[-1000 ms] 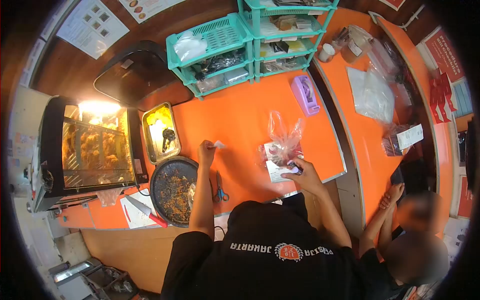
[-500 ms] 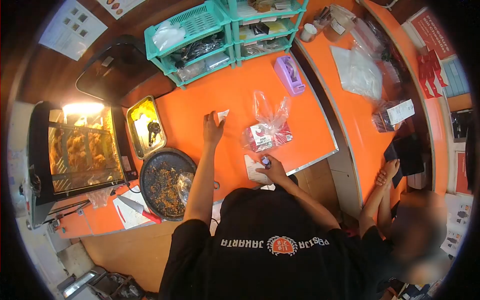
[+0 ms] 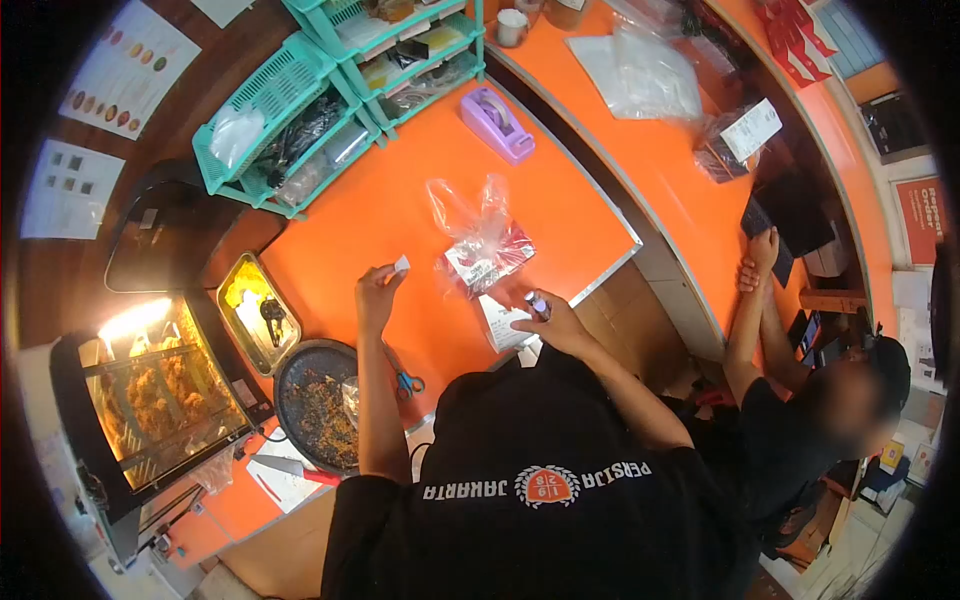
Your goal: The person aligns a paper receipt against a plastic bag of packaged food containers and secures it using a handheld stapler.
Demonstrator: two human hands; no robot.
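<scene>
My left hand [image 3: 377, 297] pinches a small white paper slip [image 3: 402, 264] above the orange counter [image 3: 370, 220]. In my right hand [image 3: 560, 327] is a small cylinder [image 3: 538, 305], dark purple with a pale end; its exact kind is unclear. Beside that hand lies a printed receipt [image 3: 503, 322], partly covered. Just beyond the receipt sits a red and white box in a clear plastic bag [image 3: 488, 258], the bag's handles standing up. Scissors [image 3: 408, 383] with blue-black handles lie by my left forearm.
A black round pan [image 3: 310, 420] with crumbs, a metal tray [image 3: 238, 325], a red-handled knife [image 3: 290, 467] and a lit food warmer [image 3: 160, 390] stand left. Teal racks [image 3: 290, 130] and a purple tape dispenser [image 3: 497, 124] are behind. A co-worker [image 3: 790, 450] leans at the right counter.
The view has turned, so the counter's things appear further left. My left hand has drawn back toward me with the slip, and the scissors now show. My right hand still grips the cylinder.
</scene>
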